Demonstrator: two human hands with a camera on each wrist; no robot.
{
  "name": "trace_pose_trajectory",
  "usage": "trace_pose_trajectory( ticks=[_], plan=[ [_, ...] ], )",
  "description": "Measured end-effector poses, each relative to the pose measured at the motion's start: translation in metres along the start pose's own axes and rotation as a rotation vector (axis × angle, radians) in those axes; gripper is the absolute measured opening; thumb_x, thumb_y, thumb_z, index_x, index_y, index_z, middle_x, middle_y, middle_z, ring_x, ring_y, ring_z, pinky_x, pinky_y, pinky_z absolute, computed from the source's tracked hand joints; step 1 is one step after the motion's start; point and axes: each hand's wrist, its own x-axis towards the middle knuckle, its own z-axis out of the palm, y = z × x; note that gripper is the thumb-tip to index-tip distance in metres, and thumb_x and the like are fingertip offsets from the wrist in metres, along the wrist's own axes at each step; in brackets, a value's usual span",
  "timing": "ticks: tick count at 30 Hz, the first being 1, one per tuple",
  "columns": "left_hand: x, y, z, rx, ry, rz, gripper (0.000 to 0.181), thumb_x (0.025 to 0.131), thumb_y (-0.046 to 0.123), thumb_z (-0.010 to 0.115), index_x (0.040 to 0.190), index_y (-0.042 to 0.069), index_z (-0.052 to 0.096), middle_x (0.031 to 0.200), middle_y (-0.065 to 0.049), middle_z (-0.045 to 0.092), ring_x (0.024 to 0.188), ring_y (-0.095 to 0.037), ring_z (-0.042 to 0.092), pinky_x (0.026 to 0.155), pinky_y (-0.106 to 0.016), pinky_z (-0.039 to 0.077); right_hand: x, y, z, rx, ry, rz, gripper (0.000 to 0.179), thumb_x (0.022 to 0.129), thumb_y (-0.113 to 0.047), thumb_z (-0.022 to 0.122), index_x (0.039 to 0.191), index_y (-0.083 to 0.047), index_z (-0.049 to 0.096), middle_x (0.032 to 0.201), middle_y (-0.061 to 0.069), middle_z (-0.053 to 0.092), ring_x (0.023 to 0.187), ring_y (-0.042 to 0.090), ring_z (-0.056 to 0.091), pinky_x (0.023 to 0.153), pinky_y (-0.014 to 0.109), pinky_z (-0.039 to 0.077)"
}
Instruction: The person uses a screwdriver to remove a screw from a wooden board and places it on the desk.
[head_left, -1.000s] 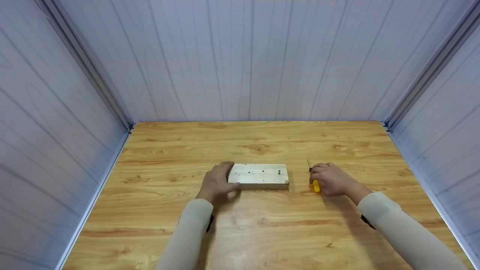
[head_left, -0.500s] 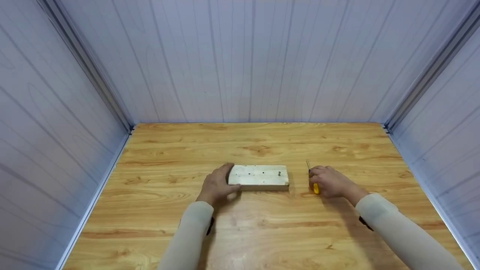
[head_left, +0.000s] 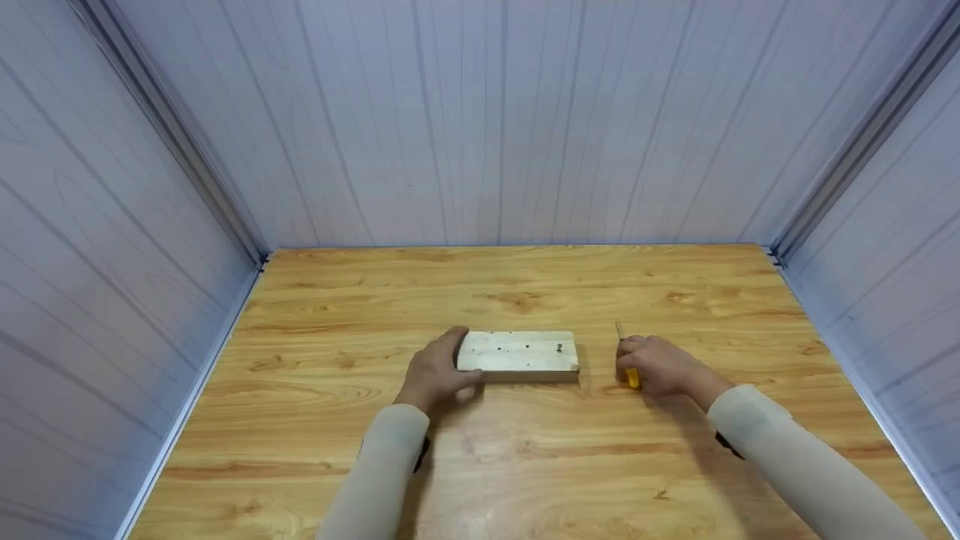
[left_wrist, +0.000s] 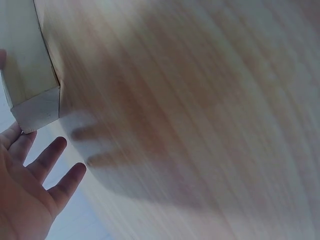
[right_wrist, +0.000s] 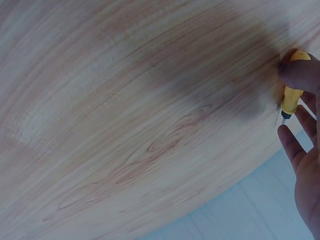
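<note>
A pale rectangular wooden block lies on the table, its top dotted with several small dark holes. Near its right end a screw stands in the top. My left hand grips the block's left end, thumb on the near side; in the left wrist view the other fingers spread past the end face. To the right of the block, my right hand holds a yellow-handled screwdriver. The thumb lies across the handle, and the thin shaft points toward the back wall. Part of the handle is hidden by the hand.
The wood-grain table is enclosed by a pale panelled back wall and side walls on the left and right. Table surface separates the block from the screwdriver.
My right fingers have drawn in closer around the screwdriver handle, covering more of it. The left hand and the block keep their place.
</note>
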Motion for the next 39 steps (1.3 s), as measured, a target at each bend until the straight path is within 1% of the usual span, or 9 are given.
trace_pose_trajectory(
  ticks=[6,10,16,18,25,29,33,36,39],
  plan=[
    [0.001,-0.001,0.002,-0.009,0.013,0.010,0.080,0.077,0.047,0.072,0.145,0.020,0.042,0.144,-0.002,0.051,0.130,-0.026,0.051,0.106,-0.045,0.041,-0.001,-0.002,-0.003,-0.030,-0.020,0.013,0.018,0.074,-0.005,0.078,0.082,-0.019,0.072,0.091,0.001,0.061,0.086,0.020,0.058,0.069,0.042,0.052],
    [0.002,0.000,0.003,-0.009,0.016,0.016,0.080,0.076,0.048,0.073,0.145,0.020,0.043,0.143,-0.003,0.052,0.129,-0.026,0.051,0.106,-0.045,0.041,-0.003,-0.003,-0.004,-0.066,-0.024,-0.002,0.017,0.075,-0.006,0.078,0.081,-0.020,0.071,0.089,0.000,0.061,0.085,0.020,0.058,0.068,0.041,0.052],
    [0.003,-0.001,0.004,-0.017,0.009,-0.004,0.082,0.075,0.049,0.073,0.146,0.020,0.042,0.143,-0.002,0.051,0.130,-0.026,0.050,0.106,-0.045,0.041,-0.005,-0.003,-0.002,-0.139,0.023,-0.075,0.017,0.078,-0.009,0.078,0.085,-0.023,0.070,0.090,-0.002,0.062,0.082,0.017,0.058,0.070,0.037,0.053],
    [0.003,-0.001,0.004,-0.024,0.010,-0.013,0.082,0.075,0.048,0.073,0.145,0.020,0.042,0.144,-0.002,0.051,0.130,-0.026,0.050,0.107,-0.044,0.040,-0.006,-0.003,0.000,-0.159,0.042,-0.096,0.020,0.078,-0.007,0.078,0.085,-0.024,0.070,0.091,-0.001,0.061,0.082,0.017,0.057,0.070,0.036,0.053],
    [0.003,0.000,0.003,-0.049,0.006,-0.029,0.082,0.074,0.048,0.075,0.145,0.021,0.043,0.144,0.000,0.051,0.131,-0.025,0.049,0.108,-0.043,0.040,-0.007,-0.003,0.002,-0.186,0.084,-0.116,0.020,0.079,-0.006,0.075,0.085,-0.023,0.068,0.092,0.000,0.062,0.081,0.016,0.057,0.068,0.033,0.052],
    [0.003,0.000,0.003,-0.056,0.014,-0.035,0.082,0.073,0.048,0.075,0.144,0.022,0.044,0.143,0.000,0.052,0.131,-0.024,0.050,0.107,-0.042,0.040,-0.006,-0.004,-0.001,-0.195,0.124,-0.110,0.019,0.079,-0.006,0.075,0.086,-0.022,0.067,0.093,0.004,0.063,0.082,0.020,0.059,0.071,0.038,0.052],
    [0.004,0.000,0.003,-0.063,0.015,-0.053,0.083,0.072,0.048,0.076,0.144,0.023,0.044,0.143,0.001,0.052,0.131,-0.022,0.050,0.108,-0.041,0.040,-0.004,-0.004,-0.007,-0.191,0.178,-0.096,0.022,0.078,-0.007,0.077,0.092,-0.022,0.069,0.093,0.005,0.064,0.083,0.023,0.061,0.074,0.042,0.053],
    [0.003,0.000,0.002,-0.077,0.014,-0.061,0.082,0.072,0.047,0.077,0.144,0.023,0.044,0.143,0.001,0.052,0.130,-0.022,0.050,0.107,-0.041,0.041,-0.002,-0.003,-0.010,-0.166,0.232,-0.082,0.023,0.078,-0.006,0.076,0.094,-0.020,0.070,0.091,0.004,0.064,0.081,0.021,0.061,0.073,0.041,0.053],
    [0.003,0.000,0.002,-0.083,0.017,-0.062,0.082,0.072,0.048,0.077,0.144,0.024,0.044,0.142,0.002,0.052,0.130,-0.023,0.050,0.107,-0.042,0.041,0.002,-0.004,-0.014,-0.110,0.304,-0.062,0.024,0.077,-0.005,0.076,0.096,-0.017,0.070,0.089,0.003,0.063,0.078,0.018,0.060,0.069,0.037,0.053]
  ],
)
